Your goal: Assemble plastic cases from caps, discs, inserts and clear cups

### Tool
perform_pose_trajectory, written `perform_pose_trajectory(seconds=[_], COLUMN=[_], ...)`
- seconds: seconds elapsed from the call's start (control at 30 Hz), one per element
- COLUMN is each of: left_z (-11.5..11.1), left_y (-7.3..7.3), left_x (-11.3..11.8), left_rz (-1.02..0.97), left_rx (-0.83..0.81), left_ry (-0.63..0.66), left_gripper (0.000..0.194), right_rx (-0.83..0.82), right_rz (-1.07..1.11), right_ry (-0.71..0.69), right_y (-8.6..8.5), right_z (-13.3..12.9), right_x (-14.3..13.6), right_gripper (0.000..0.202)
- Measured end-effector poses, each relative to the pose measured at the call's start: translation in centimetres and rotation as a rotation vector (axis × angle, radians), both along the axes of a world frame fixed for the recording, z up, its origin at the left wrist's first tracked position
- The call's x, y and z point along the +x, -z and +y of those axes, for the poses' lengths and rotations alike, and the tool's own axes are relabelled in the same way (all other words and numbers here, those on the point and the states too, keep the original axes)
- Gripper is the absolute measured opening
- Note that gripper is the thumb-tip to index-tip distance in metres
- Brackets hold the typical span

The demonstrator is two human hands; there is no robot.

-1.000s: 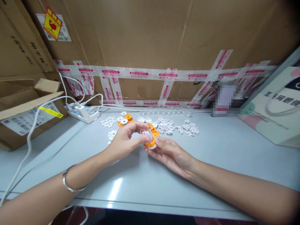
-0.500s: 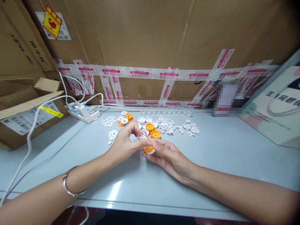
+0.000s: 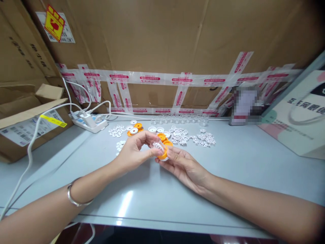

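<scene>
Clear cup, tilted toward upper left, a patterned white piece showing through its wall, set against an orange base with white underside, both held off the surface between left hand and right hand, join partly hidden, seating depth unclear.

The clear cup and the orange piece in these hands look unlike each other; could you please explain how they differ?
The clear cup is see-through, with white showing through its wall; the orange piece is opaque. The clear cup is gripped by the left hand, the orange piece by the right hand. Both look round.
</scene>
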State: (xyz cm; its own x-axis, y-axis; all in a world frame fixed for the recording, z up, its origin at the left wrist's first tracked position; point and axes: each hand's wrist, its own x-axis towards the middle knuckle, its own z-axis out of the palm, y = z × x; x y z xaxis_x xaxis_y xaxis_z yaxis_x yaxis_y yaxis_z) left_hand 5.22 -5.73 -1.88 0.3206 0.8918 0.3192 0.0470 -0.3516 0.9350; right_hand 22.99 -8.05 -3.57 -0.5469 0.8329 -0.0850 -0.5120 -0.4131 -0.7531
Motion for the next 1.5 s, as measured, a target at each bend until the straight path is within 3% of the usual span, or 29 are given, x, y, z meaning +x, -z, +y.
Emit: perform_pose_trajectory(seconds=[0.2, 0.3, 0.43, 0.5, 0.73, 0.87, 1.03, 1.2, 1.3, 1.5], left_z=[0.0, -0.2, -0.4, -0.6, -0.8, -0.6, -0.6, -0.9, -0.9, -0.9], left_y=[0.1, -0.1, -0.2, 0.1, 0.5, 0.0, 0.0, 0.2, 0.2, 0.3], left_x=[0.0, -0.3, -0.4, -0.3, 0.0, -0.1, -0.3, -0.3, -0.2, -0.1], left_rz=[0.102, 0.202, 0.391, 0.472, 0.451, 0.414, 0.403, 0.355, 0.371, 0.429], left_rx=[0.086, 0.266, 0.626, 0.719, 0.769, 0.770, 0.787, 0.826, 0.885, 0.865], left_ry=[-0.072, -0.091, -0.058, -0.074, -0.155, -0.156, -0.086, -0.080, -0.071, -0.071], left_gripper=[0.025, 0.027, 0.072, 0.081, 0.054, 0.051, 0.054, 0.061, 0.058, 0.063], right_rx=[-0.035, -0.046, -0.048, -0.042, 0.054, 0.331, 0.976, 1.451, 1.532, 1.463], right_rz=[0.010, 0.031, 0.037, 0.026, -0.065, -0.230, -0.600, -0.825, -0.850, -0.833], right_ry=[0.007, 0.006, 0.035, 0.038, -0.018, 0.000, 0.214, 0.307, 0.315, 0.361], right_y=[0.2, -0.1, -0.4, -0.4, 0.0, 0.1, 0.1, -0.6, -0.6, -0.4], right_z=[-0.2, -0.3, -0.1, 0.0, 0.1, 0.9, 2.3, 2.7, 2.6, 2.5], right_x=[-0.2, -0.3, 0.0, 0.1, 0.1, 0.7, 2.1, 3.3, 3.4, 3.2], right_gripper=[0.014, 0.014, 0.019, 0.021, 0.022, 0.033, 0.071, 0.063, 0.068, 0.063])
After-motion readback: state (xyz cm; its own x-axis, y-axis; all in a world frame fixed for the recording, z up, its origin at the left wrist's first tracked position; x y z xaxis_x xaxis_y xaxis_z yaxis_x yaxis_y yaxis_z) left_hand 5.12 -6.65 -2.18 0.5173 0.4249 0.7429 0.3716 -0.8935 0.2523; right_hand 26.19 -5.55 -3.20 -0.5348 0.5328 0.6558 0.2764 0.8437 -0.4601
